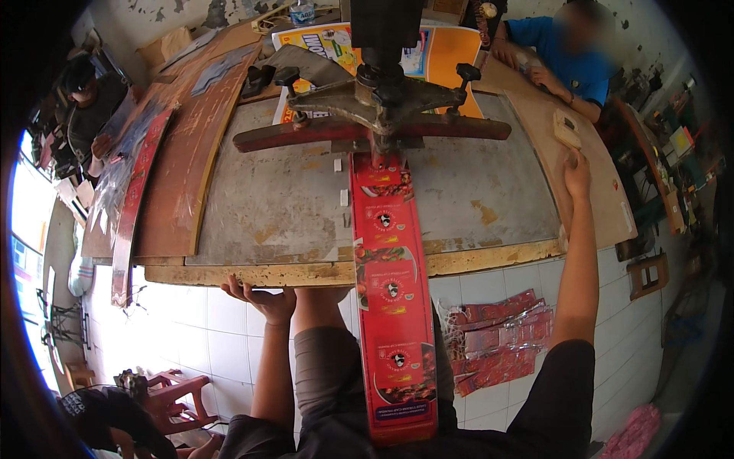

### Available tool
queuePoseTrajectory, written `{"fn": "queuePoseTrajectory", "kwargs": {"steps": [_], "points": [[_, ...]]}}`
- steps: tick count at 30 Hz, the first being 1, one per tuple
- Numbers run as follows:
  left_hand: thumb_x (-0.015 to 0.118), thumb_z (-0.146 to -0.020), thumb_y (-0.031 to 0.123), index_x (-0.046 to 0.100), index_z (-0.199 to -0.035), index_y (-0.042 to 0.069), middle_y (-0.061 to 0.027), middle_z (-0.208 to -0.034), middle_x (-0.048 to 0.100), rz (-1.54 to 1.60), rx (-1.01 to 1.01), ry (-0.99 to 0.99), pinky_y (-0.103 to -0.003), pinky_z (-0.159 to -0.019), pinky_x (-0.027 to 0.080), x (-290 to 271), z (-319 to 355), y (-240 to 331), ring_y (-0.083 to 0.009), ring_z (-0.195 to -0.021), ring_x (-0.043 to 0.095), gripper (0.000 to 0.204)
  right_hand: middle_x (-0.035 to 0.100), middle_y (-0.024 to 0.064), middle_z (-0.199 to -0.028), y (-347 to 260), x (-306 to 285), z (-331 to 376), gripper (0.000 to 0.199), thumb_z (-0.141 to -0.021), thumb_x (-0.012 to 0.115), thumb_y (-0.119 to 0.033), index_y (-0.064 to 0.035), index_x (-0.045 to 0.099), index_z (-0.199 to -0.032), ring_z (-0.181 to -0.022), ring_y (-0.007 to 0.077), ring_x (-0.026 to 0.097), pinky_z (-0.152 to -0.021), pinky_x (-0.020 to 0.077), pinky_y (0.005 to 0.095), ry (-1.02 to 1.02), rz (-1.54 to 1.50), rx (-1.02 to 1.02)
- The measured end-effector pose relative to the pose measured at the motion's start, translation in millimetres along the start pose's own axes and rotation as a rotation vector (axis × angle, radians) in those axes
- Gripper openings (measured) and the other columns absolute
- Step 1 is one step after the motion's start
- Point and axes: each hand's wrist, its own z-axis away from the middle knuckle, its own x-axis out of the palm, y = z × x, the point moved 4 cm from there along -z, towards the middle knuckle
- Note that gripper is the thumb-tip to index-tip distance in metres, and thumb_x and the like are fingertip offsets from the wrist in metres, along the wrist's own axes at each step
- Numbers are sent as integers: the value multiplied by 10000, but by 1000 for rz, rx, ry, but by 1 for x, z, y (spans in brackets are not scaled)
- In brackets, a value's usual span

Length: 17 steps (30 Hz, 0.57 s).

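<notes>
A long red printed strip (394,314) runs from beneath the metal press head (380,103) down over the near table edge onto my lap. Its print shows food pictures and round black-and-white emblems. My left hand (260,298) is at the near edge, left of the strip, palm up with fingers apart, fingertips at the wooden rim (321,275). Over at the right side of the table is my right hand (578,177), its fingers curled; what they hold, if anything, is hidden. Just beyond it lies a small tan block (567,128).
A grey metal plate (267,199) covers the tabletop. Another red strip (141,191) and clear plastic lie at left. Red printed packs (501,336) are piled on the tiled floor. One person (558,57) sits far right, another (88,107) far left. A red stool (176,398) stands lower left.
</notes>
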Motion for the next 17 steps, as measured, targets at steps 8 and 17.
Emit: {"fn": "queuePoseTrajectory", "kwargs": {"steps": [8,17], "points": [[854,-853,318,84,-1710,204,-262,-1713,224,-22,31,-25,-792,-1287,64,-3,2,-7,-524,-1636,141,1158,580,196,-1586,1,-1,1,444,-1096,643,-281,-104,635,-1504,-1477,388,549,-1243,427,473,-10,-13,3],[862,-848,330,148,-1678,204,-239,-1711,235,7,-26,-9,-808,-1269,84,-1,3,-6,-579,-1624,101,1102,562,177,-1617,-2,-3,2,452,-1105,642,-305,-129,631,-1521,-1514,354,522,-1271,406,479,-27,-9,31]]}}
